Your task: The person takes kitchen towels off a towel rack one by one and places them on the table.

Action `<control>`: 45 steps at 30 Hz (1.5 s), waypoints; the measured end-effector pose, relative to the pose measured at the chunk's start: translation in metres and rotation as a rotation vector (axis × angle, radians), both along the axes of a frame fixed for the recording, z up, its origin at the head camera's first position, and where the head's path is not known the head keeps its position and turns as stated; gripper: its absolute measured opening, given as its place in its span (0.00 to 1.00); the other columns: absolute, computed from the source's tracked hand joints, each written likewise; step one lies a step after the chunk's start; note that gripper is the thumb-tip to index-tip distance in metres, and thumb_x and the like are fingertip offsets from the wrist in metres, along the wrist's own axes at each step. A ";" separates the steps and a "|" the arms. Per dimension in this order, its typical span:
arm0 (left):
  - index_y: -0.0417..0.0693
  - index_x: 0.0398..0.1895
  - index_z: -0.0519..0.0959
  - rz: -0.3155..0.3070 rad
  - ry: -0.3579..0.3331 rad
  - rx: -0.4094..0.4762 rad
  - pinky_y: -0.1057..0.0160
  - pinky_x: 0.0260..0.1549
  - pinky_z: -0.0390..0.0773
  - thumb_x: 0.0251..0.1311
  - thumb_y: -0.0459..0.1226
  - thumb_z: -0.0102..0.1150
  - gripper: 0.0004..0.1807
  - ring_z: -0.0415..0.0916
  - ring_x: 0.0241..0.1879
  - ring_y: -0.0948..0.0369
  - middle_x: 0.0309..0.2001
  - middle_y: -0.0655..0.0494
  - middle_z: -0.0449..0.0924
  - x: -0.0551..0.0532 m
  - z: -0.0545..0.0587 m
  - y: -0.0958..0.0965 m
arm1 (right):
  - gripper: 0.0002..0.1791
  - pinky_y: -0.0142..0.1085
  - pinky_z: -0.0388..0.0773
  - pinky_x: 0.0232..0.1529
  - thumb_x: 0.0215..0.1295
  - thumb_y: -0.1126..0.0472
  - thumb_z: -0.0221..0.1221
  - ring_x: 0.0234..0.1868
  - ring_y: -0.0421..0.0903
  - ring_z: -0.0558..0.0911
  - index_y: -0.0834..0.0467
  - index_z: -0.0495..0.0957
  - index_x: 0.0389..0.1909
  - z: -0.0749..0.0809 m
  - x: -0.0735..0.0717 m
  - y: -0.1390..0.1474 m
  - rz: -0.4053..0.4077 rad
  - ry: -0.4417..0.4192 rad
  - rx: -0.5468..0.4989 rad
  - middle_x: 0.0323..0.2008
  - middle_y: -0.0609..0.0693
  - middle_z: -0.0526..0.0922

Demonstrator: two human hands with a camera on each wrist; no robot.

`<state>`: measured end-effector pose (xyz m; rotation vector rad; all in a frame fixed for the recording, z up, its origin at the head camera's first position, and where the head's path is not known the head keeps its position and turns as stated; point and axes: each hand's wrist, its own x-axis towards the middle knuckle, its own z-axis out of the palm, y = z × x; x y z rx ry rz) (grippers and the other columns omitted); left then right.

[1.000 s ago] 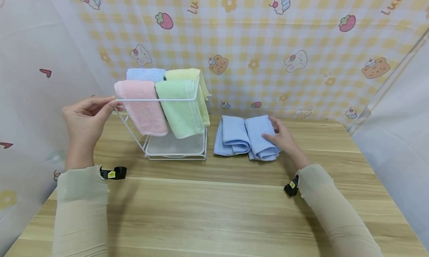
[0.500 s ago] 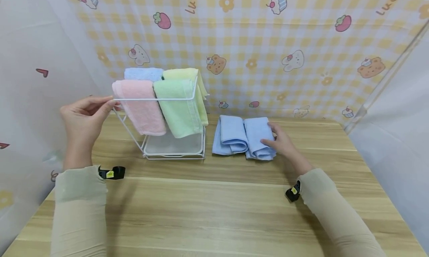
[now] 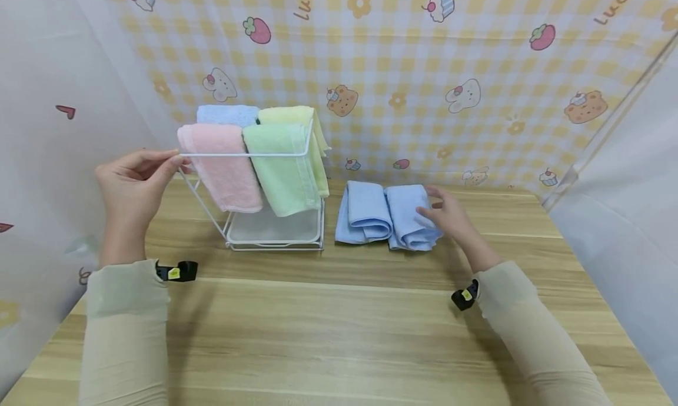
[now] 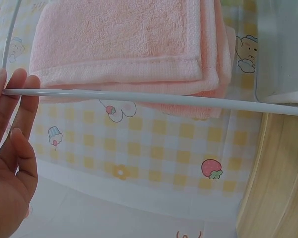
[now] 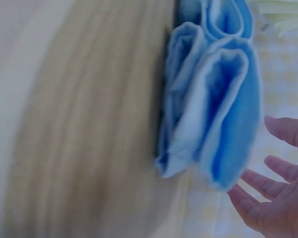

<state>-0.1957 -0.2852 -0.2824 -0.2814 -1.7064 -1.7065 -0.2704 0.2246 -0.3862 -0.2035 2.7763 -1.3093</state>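
At the left, my left hand (image 3: pixel 132 188) pinches the corner of a white wire rack (image 3: pixel 222 155) between thumb and fingers. The rack stands tilted-looking, with a pink towel (image 3: pixel 225 170), a green towel (image 3: pixel 281 170), a yellow towel (image 3: pixel 286 115) and a blue towel (image 3: pixel 228 115) hung over its bars. To its right lie two folded light-blue towels (image 3: pixel 368 206) side by side. At the right-hand folded blue towel (image 3: pixel 409 215) my right hand (image 3: pixel 450 215) rests along the edge, its thumb over the top. In the right wrist view its fingers (image 5: pixel 268 186) are spread and relaxed beside the cloth.
A white tray (image 3: pixel 275 226) forms the rack's base on the wooden table (image 3: pixel 328 335). Behind it hangs a yellow checked cloth backdrop (image 3: pixel 392 59), with a pale curtain (image 3: pixel 635 265) at the right. Each wrist wears a small black camera (image 3: pixel 185 270).
My right thumb and fingers have loosened and shifted slightly up and right along the folded blue towel. My left hand keeps its place on the rack.
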 end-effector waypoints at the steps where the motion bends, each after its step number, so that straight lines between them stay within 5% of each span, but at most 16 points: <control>1: 0.24 0.35 0.84 -0.008 0.003 0.009 0.76 0.34 0.83 0.51 0.22 0.70 0.09 0.86 0.25 0.65 0.28 0.57 0.89 0.000 0.000 0.000 | 0.36 0.60 0.73 0.63 0.70 0.60 0.60 0.66 0.71 0.69 0.64 0.57 0.74 0.003 0.000 -0.001 -0.004 0.007 -0.002 0.72 0.67 0.63; 11: 0.26 0.35 0.85 0.032 -0.013 -0.029 0.78 0.33 0.83 0.50 0.23 0.71 0.09 0.86 0.26 0.68 0.28 0.59 0.89 0.000 0.001 0.001 | 0.32 0.59 0.72 0.65 0.71 0.58 0.60 0.67 0.67 0.70 0.60 0.62 0.72 0.035 -0.004 -0.028 0.034 0.122 -0.013 0.70 0.64 0.67; 17: 0.26 0.36 0.85 0.093 -0.017 -0.112 0.78 0.33 0.82 0.52 0.24 0.70 0.08 0.85 0.26 0.70 0.28 0.64 0.88 0.000 0.001 0.001 | 0.27 0.56 0.75 0.63 0.71 0.59 0.60 0.66 0.64 0.72 0.58 0.68 0.69 0.057 -0.006 -0.058 0.075 0.186 -0.096 0.68 0.62 0.71; 24: 0.25 0.36 0.85 0.065 -0.018 -0.095 0.78 0.32 0.82 0.52 0.24 0.70 0.08 0.85 0.25 0.68 0.27 0.62 0.89 -0.001 0.000 0.000 | 0.24 0.50 0.75 0.66 0.70 0.60 0.61 0.65 0.57 0.74 0.58 0.72 0.66 0.086 -0.004 -0.098 0.118 0.244 -0.157 0.65 0.57 0.75; 33: 0.26 0.37 0.85 0.131 -0.039 -0.176 0.79 0.33 0.82 0.53 0.22 0.67 0.08 0.85 0.27 0.72 0.29 0.67 0.88 -0.001 0.000 -0.001 | 0.22 0.47 0.78 0.62 0.69 0.60 0.62 0.61 0.52 0.78 0.57 0.75 0.62 0.125 0.005 -0.145 0.221 0.365 -0.241 0.59 0.55 0.80; 45: 0.27 0.40 0.85 0.174 -0.070 -0.258 0.80 0.34 0.81 0.53 0.21 0.67 0.10 0.85 0.30 0.74 0.31 0.71 0.87 0.003 0.001 -0.002 | 0.21 0.39 0.80 0.58 0.68 0.58 0.63 0.59 0.44 0.77 0.57 0.76 0.61 0.157 0.004 -0.194 0.356 0.424 -0.209 0.59 0.50 0.80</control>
